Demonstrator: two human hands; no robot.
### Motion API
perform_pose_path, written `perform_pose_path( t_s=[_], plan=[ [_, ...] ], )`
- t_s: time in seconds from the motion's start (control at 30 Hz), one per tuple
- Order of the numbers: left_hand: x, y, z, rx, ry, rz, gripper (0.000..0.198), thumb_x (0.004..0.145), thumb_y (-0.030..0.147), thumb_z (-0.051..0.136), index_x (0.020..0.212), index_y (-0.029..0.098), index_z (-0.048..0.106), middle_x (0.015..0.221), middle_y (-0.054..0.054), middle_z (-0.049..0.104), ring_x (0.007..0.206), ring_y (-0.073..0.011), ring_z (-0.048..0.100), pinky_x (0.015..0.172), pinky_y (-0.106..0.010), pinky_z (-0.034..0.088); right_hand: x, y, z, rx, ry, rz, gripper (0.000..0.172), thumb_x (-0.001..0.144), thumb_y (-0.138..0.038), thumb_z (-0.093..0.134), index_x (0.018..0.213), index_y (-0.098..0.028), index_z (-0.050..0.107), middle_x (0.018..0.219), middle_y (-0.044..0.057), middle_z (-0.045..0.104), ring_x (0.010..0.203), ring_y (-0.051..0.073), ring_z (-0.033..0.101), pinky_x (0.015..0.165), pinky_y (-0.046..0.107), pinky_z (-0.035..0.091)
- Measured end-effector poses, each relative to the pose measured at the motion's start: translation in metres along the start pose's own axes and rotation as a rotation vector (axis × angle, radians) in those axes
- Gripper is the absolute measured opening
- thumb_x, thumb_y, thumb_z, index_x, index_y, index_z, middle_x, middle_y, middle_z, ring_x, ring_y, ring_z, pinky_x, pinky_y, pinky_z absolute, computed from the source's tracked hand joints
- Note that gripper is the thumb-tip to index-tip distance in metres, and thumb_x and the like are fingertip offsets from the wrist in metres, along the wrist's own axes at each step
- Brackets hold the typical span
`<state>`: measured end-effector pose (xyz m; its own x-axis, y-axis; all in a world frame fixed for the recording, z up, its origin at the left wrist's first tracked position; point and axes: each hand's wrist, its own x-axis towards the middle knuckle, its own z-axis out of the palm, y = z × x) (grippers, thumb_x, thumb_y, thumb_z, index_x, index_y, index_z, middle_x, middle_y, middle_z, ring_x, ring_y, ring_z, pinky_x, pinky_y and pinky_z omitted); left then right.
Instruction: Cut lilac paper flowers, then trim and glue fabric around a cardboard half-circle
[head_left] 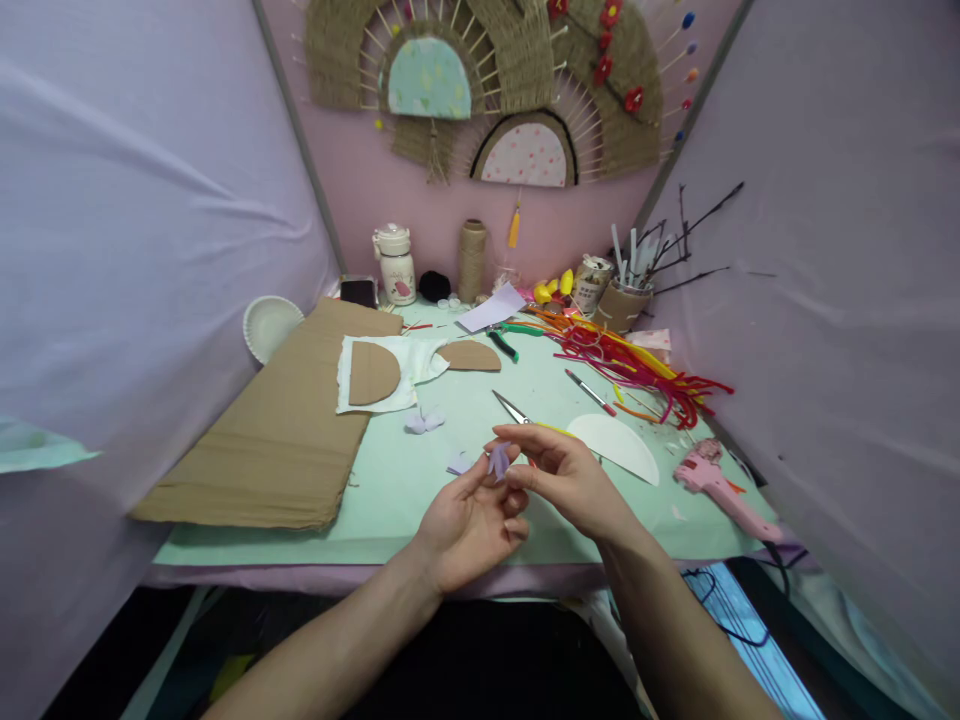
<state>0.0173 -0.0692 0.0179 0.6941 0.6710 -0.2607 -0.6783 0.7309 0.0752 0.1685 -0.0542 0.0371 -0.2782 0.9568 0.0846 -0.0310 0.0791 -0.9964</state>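
Nearest: my left hand (469, 525), palm up, over the front edge of the mint-green table (405, 495). Its thumb tip lies against the lilac piece (499, 461) and its other fingers curl in. I cannot tell whether it truly pinches.

My right hand (561, 476) comes in from the right. Thumb and forefinger are pressed together on the same lilac piece, which is small, soft-looking and folded, and is held just above the table.

Just beside it, on the table: a flat lilac scrap (457, 464). Behind that, a puffy lilac bow shape (424, 420).

Behind the right hand: scissors (513, 408), steel blades together. To their right, a smooth white half-round sheet (616, 446). Further right, near the table edge, a glossy pink glue gun (711, 478).

Left: a large corrugated cardboard sheet (274, 430), ridged, overhanging the table's front left.

Mid-table: frayed white cloth (409, 365) with a brown half-circle (372, 372) lying on it.

Right: a tangle of fuzzy red pipe cleaners (637, 368).

Far, by the pink wall: an upright spool of coarse twine (472, 260).
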Motion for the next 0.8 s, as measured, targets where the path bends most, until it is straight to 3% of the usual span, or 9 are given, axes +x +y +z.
perform_pose_path(
  t_s=[0.17, 0.3, 0.47, 0.57, 0.67, 0.8],
  plan=[
    [0.001, 0.001, 0.001, 0.011, 0.034, 0.013, 0.022, 0.087, 0.029, 0.057, 0.104, 0.017, 0.063, 0.078, -0.002, 0.062, 0.067, -0.0115, 0.053, 0.054, -0.023, 0.032, -0.001, -0.001, 0.000, -0.008, -0.016, 0.004, 0.035, 0.077, -0.022, 0.066, 0.113, -0.022, 0.064, 0.112, 0.007, 0.068, 0.096, 0.020, 0.065, 0.082, 0.034, 0.052],
    [0.003, -0.001, 0.000, 0.117, 0.062, 0.098, 0.023, 0.087, 0.030, 0.057, 0.106, 0.017, 0.063, 0.083, -0.002, 0.062, 0.067, -0.0098, 0.052, 0.054, -0.022, 0.034, 0.000, 0.004, 0.005, -0.147, 0.072, -0.048, 0.034, 0.079, -0.017, 0.059, 0.112, -0.022, 0.064, 0.108, 0.006, 0.069, 0.097, 0.020, 0.064, 0.083, 0.034, 0.051],
    [0.004, -0.006, -0.005, 0.353, 0.146, 0.203, 0.023, 0.084, 0.037, 0.059, 0.092, 0.016, 0.065, 0.083, -0.003, 0.061, 0.069, -0.0113, 0.053, 0.056, -0.023, 0.038, 0.005, 0.008, 0.015, -0.267, 0.176, -0.078, 0.016, 0.077, -0.018, 0.056, 0.088, -0.020, 0.068, 0.084, 0.003, 0.070, 0.082, 0.019, 0.064, 0.076, 0.033, 0.051],
    [0.002, -0.002, -0.008, 0.622, 0.197, 0.381, 0.030, 0.081, 0.042, 0.061, 0.092, 0.015, 0.065, 0.084, -0.005, 0.061, 0.073, -0.0141, 0.055, 0.060, -0.025, 0.041, 0.006, 0.006, 0.014, -0.325, 0.230, -0.105, 0.009, 0.078, -0.021, 0.056, 0.079, -0.020, 0.066, 0.078, 0.002, 0.069, 0.076, 0.018, 0.063, 0.074, 0.032, 0.050],
    [-0.001, 0.007, -0.007, 0.924, 0.281, 0.602, 0.027, 0.076, 0.036, 0.069, 0.095, 0.018, 0.064, 0.090, -0.004, 0.062, 0.080, -0.0154, 0.057, 0.066, -0.024, 0.043, 0.006, 0.005, 0.011, -0.403, 0.238, -0.111, 0.009, 0.079, -0.024, 0.058, 0.085, -0.020, 0.065, 0.082, 0.002, 0.068, 0.079, 0.019, 0.063, 0.076, 0.032, 0.048],
    [-0.002, 0.016, -0.002, 1.104, 0.347, 0.678, 0.015, 0.074, 0.030, 0.070, 0.079, 0.017, 0.065, 0.072, 0.000, 0.059, 0.067, -0.0112, 0.053, 0.063, -0.022, 0.043, 0.006, 0.007, 0.009, -0.401, 0.212, -0.072, 0.019, 0.078, -0.024, 0.062, 0.097, -0.021, 0.061, 0.083, 0.001, 0.068, 0.080, 0.018, 0.063, 0.073, 0.030, 0.047]
  ],
)
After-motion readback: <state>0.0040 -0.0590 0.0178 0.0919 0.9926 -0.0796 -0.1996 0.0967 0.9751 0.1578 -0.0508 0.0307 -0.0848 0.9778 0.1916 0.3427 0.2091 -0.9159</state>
